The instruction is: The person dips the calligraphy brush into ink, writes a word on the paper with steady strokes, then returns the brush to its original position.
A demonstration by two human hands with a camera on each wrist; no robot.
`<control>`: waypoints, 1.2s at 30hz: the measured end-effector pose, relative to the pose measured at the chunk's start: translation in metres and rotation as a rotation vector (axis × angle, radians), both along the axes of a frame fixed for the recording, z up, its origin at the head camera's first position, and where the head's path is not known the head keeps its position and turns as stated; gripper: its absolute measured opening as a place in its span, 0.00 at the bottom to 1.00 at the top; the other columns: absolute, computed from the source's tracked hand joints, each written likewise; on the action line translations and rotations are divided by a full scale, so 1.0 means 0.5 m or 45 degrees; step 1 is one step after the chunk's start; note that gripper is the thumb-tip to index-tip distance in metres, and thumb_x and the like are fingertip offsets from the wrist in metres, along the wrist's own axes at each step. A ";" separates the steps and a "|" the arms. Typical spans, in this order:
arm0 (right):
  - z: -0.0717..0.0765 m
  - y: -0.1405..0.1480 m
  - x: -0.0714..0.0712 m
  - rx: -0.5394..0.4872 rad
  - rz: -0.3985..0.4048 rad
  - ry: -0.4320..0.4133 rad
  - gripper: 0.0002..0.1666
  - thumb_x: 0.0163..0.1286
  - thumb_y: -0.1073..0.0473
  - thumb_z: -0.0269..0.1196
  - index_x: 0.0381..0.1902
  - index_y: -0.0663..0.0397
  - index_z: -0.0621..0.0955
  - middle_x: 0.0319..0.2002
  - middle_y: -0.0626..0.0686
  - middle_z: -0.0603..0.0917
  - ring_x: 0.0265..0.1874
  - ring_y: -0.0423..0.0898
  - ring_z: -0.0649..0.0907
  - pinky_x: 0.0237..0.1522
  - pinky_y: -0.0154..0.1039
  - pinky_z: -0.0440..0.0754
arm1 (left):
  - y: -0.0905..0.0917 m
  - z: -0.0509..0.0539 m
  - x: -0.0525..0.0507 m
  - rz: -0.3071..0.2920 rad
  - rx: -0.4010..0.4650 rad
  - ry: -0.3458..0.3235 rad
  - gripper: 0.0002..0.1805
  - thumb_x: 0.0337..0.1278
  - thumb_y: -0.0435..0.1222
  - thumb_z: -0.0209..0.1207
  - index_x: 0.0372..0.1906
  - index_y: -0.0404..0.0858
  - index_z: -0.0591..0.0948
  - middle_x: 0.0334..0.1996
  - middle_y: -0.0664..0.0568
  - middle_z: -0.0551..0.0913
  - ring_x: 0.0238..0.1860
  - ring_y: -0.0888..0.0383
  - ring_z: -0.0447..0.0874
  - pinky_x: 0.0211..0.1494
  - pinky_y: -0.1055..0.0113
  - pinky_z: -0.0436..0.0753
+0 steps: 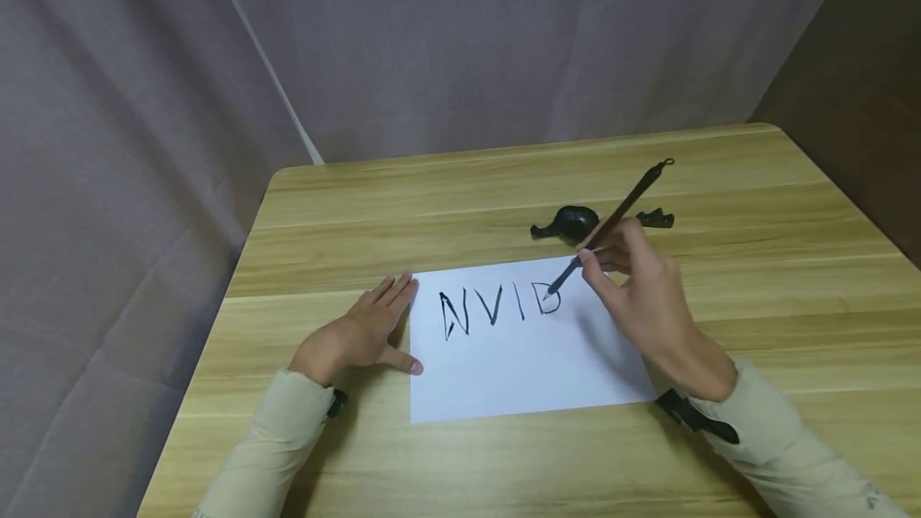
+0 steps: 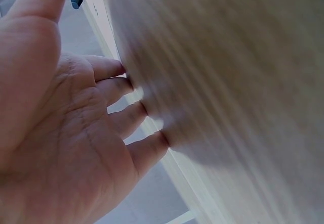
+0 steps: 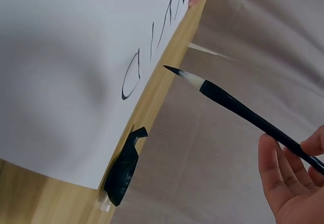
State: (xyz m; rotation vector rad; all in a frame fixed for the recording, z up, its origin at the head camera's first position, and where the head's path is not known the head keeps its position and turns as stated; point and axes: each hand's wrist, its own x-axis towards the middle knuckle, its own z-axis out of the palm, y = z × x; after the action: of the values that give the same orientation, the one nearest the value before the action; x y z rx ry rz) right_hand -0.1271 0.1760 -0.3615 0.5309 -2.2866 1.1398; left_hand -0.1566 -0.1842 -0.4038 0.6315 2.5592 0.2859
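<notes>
A white sheet of paper (image 1: 518, 374) lies on the table, with the black letters N, V, I and D (image 1: 551, 299) along its upper part. My right hand (image 1: 651, 306) pinches a dark brush (image 1: 626, 206) by its shaft; in the right wrist view the brush (image 3: 243, 110) has a pale tip with a black point, held clear of the paper. At the paper's left edge, my left hand (image 1: 363, 334) rests with fingers spread, fingertips at the sheet. In the left wrist view the left hand's (image 2: 76, 128) fingertips touch the surface.
Behind the paper sits a small black dish with a spout (image 1: 576, 222), also in the right wrist view (image 3: 121, 173). A dark jagged object (image 1: 656, 218) lies right of it, partly behind the right hand. Grey fabric (image 1: 460, 38) hangs beyond the table's back edge.
</notes>
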 end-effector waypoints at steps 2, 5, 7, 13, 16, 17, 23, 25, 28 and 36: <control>0.003 0.004 -0.002 0.016 -0.007 -0.001 0.16 0.70 0.78 0.64 0.52 0.72 0.73 0.43 0.64 0.88 0.39 0.58 0.91 0.48 0.16 0.79 | 0.000 0.001 0.000 0.002 -0.002 0.000 0.72 0.52 0.61 0.75 0.86 0.35 0.41 0.87 0.44 0.35 0.86 0.42 0.30 0.86 0.43 0.42; 0.008 0.009 -0.006 0.005 -0.014 -0.006 0.15 0.72 0.77 0.64 0.52 0.72 0.73 0.43 0.63 0.88 0.39 0.56 0.90 0.47 0.17 0.80 | 0.000 0.002 0.000 0.003 0.014 -0.002 0.72 0.52 0.60 0.76 0.86 0.34 0.42 0.87 0.43 0.36 0.86 0.41 0.31 0.86 0.42 0.43; 0.010 0.012 -0.008 -0.005 -0.028 -0.006 0.15 0.72 0.76 0.64 0.53 0.73 0.72 0.43 0.62 0.88 0.40 0.55 0.90 0.48 0.17 0.80 | -0.001 0.002 0.000 0.004 0.027 0.000 0.72 0.52 0.60 0.76 0.86 0.33 0.42 0.87 0.42 0.37 0.86 0.40 0.32 0.86 0.42 0.43; 0.011 0.020 -0.015 -0.038 -0.052 0.037 0.15 0.72 0.76 0.64 0.52 0.77 0.72 0.42 0.65 0.87 0.41 0.55 0.89 0.51 0.18 0.79 | -0.002 0.000 0.001 0.000 0.037 0.006 0.72 0.51 0.60 0.76 0.86 0.33 0.43 0.87 0.42 0.38 0.86 0.39 0.33 0.86 0.42 0.43; 0.009 0.025 -0.020 -0.042 -0.045 0.057 0.14 0.71 0.77 0.64 0.51 0.78 0.73 0.42 0.67 0.87 0.41 0.59 0.89 0.52 0.17 0.79 | -0.002 0.000 0.001 0.002 0.044 0.008 0.72 0.51 0.60 0.76 0.86 0.33 0.43 0.87 0.42 0.38 0.86 0.39 0.33 0.86 0.42 0.42; 0.008 0.027 -0.022 -0.046 -0.040 0.056 0.14 0.71 0.77 0.64 0.51 0.78 0.73 0.42 0.67 0.87 0.41 0.60 0.89 0.52 0.17 0.79 | -0.002 0.000 0.000 0.003 0.045 0.007 0.72 0.51 0.60 0.76 0.86 0.33 0.43 0.87 0.42 0.38 0.86 0.39 0.33 0.86 0.42 0.42; -0.005 0.039 -0.031 -0.040 -0.051 0.028 0.14 0.72 0.77 0.64 0.51 0.77 0.73 0.43 0.67 0.87 0.42 0.68 0.90 0.49 0.17 0.79 | 0.000 0.001 -0.002 -0.010 0.045 0.005 0.72 0.51 0.60 0.76 0.86 0.33 0.43 0.87 0.42 0.37 0.86 0.39 0.32 0.86 0.42 0.42; -0.011 0.041 -0.035 -0.036 -0.063 0.023 0.13 0.72 0.77 0.64 0.51 0.76 0.74 0.43 0.67 0.88 0.41 0.66 0.91 0.47 0.17 0.79 | 0.001 0.001 -0.001 -0.016 0.047 0.006 0.72 0.52 0.60 0.76 0.86 0.33 0.43 0.87 0.41 0.37 0.86 0.39 0.32 0.86 0.42 0.42; -0.022 0.043 -0.040 -0.052 -0.072 0.027 0.12 0.72 0.76 0.65 0.49 0.75 0.75 0.42 0.65 0.89 0.42 0.43 0.93 0.42 0.15 0.79 | 0.000 0.000 -0.001 -0.016 0.049 0.009 0.72 0.51 0.60 0.76 0.86 0.33 0.43 0.87 0.41 0.38 0.86 0.39 0.33 0.86 0.42 0.42; -0.042 0.042 -0.049 -0.079 -0.067 0.054 0.11 0.72 0.76 0.64 0.48 0.76 0.75 0.42 0.66 0.89 0.39 0.15 0.82 0.37 0.16 0.80 | -0.001 -0.004 0.000 -0.008 0.064 0.012 0.72 0.51 0.60 0.77 0.86 0.32 0.44 0.87 0.41 0.39 0.86 0.38 0.34 0.85 0.41 0.44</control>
State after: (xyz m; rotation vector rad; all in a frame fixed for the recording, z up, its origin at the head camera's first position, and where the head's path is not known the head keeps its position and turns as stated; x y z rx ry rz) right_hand -0.1516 0.1970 -0.3825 0.4642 -2.2086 1.1594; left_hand -0.1564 -0.1847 -0.4058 0.6610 2.5652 0.3473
